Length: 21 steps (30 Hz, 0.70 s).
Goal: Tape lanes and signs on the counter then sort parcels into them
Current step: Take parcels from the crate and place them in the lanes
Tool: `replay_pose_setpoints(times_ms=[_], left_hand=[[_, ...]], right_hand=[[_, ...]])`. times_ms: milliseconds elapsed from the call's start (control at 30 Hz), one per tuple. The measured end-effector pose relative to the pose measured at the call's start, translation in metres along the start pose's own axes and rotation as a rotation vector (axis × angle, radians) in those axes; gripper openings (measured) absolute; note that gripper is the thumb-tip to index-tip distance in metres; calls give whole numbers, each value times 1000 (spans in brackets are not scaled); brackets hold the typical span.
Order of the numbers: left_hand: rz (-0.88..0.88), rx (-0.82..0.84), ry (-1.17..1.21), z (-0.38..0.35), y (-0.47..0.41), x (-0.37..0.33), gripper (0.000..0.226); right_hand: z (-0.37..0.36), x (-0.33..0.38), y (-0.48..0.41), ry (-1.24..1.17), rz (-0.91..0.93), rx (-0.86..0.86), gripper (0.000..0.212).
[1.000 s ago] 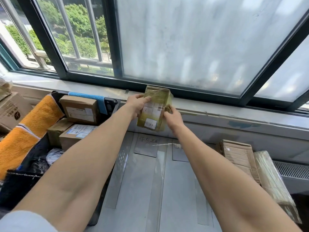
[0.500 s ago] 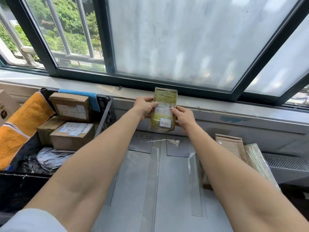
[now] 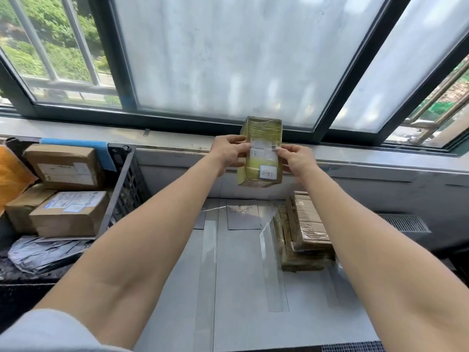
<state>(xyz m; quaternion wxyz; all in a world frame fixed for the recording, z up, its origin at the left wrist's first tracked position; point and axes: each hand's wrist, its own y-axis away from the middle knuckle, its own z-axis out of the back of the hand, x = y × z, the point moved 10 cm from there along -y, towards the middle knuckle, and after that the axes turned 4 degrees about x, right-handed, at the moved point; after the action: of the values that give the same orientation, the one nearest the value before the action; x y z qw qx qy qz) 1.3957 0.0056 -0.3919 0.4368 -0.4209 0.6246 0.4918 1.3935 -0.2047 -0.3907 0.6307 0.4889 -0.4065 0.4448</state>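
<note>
A parcel (image 3: 261, 151) is held upright above the counter (image 3: 241, 288), clamped between left hand (image 3: 229, 154) and right hand (image 3: 295, 158), its label apparently being read. Next, the matching lane must be chosen.

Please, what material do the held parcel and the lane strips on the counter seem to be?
Held parcel: probably cardboard wrapped in glossy clear tape, since it shines and wrinkles; white paper labels. Lane strips: seemingly transparent glossy tape, since they reflect light over the grey counter.
</note>
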Motion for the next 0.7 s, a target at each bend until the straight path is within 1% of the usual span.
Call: replay_pose_setpoints(times_ms=[100, 167, 267, 333, 367, 433, 467, 600, 700], left_hand=[[58, 39, 37, -27, 3, 10, 41], [117, 68, 6, -46, 9, 19, 39], [201, 138, -64, -75, 22, 35, 40], [327, 262, -62, -98, 35, 55, 42], [415, 354, -59, -112, 45, 68, 42], [576, 531, -79, -140, 68, 96, 41], [643, 593, -98, -154, 80, 111, 40], [830, 737, -243, -205, 124, 170, 27], [901, 760, -354, -226, 145, 207, 22]], right_hand=[[32, -7, 10, 46, -39, -69, 16], [52, -16, 22, 52, -80, -110, 24], [85, -27, 45, 65, -109, -154, 28], [105, -37, 64, 57, -145, -91, 33], [116, -47, 76, 48, -183, -42, 34], [139, -76, 102, 49, -294, 57, 33], [151, -96, 117, 61, -367, 95, 33], [187, -180, 185, 89, -661, 214, 37], [201, -222, 216, 160, -763, 280, 36]])
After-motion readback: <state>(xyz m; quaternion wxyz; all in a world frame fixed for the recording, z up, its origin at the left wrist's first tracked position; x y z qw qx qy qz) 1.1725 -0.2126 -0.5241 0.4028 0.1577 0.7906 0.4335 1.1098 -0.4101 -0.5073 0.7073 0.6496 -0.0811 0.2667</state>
